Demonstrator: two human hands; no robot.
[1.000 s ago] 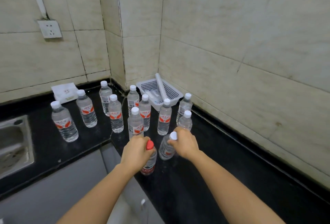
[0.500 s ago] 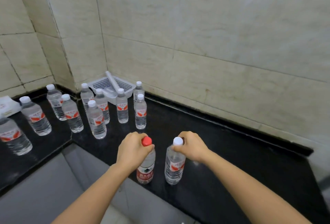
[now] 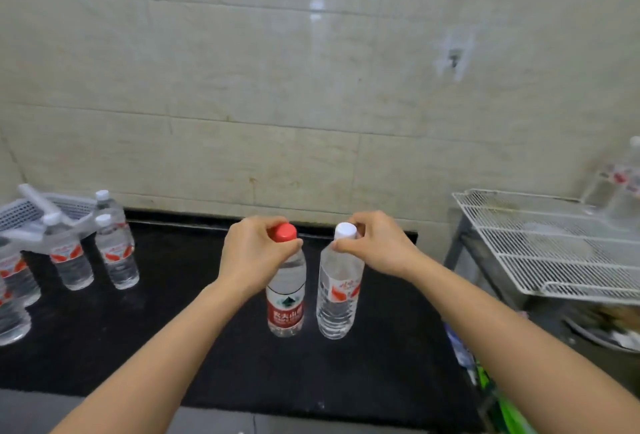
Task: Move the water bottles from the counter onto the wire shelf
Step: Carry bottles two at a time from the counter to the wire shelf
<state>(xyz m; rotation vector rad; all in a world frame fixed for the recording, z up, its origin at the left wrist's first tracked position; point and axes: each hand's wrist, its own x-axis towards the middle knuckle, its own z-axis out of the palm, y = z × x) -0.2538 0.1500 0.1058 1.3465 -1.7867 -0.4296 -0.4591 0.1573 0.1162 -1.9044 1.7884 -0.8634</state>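
Black worktop (image 3: 173, 347), tiled wall. View has swung right: wire shelf (image 3: 554, 260) now in sight, spare bottles (image 3: 117, 253) far left. Left hand (image 3: 249, 253) grips red-capped bottle (image 3: 285, 309) at the neck, right hand (image 3: 377, 246) pinches white-capped bottle (image 3: 337, 298). Both upright over the worktop, left of the shelf. Red label's Chinese writing is blurred.

A black table (image 3: 194, 329) carries a cluster of clear water bottles (image 3: 117, 257) at its left end, upright and close together, with white caps and red labels. A white plastic basket (image 3: 20, 212) sits behind them. Just right of the table, a white wire shelf (image 3: 540, 260) holds one blurred bottle (image 3: 623, 198) at its far corner.
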